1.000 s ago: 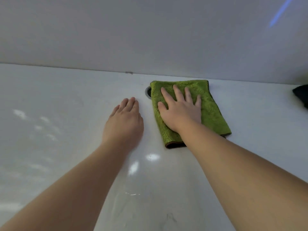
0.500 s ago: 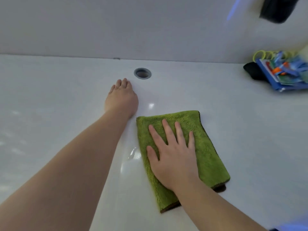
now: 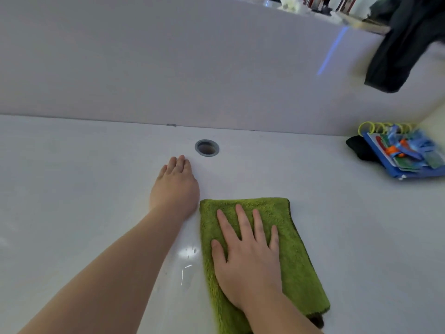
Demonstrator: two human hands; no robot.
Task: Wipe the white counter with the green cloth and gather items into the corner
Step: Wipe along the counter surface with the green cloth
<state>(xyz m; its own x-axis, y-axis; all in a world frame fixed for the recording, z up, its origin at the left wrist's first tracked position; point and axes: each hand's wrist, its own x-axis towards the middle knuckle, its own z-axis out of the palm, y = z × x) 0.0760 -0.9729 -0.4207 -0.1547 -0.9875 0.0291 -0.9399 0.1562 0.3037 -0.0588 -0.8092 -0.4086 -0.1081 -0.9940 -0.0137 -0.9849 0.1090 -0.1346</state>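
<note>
Our right hand (image 3: 248,259) lies flat on the folded, fluffy green microfibre cloth (image 3: 297,259), fingers straight and spread, pressing it onto the glossy white surface (image 3: 72,194). Our left hand (image 3: 174,189) rests palm down on the bare surface just left of the cloth's far corner, fingers straight and close together, fingertips near a grey-rimmed round hole (image 3: 206,147). We judge the cloth light, soft and limp. It would bunch if pushed from one edge, so a broad flat palm over its middle suits it best, and the deep pile should glide easily on so smooth a top. To lift it, we would pinch a folded edge. Far to the right of the right hand, against the wall, lie a blue ring-bound booklet (image 3: 409,155) with yellow rings and a small black item (image 3: 356,147); these look light and easy to slide.
</note>
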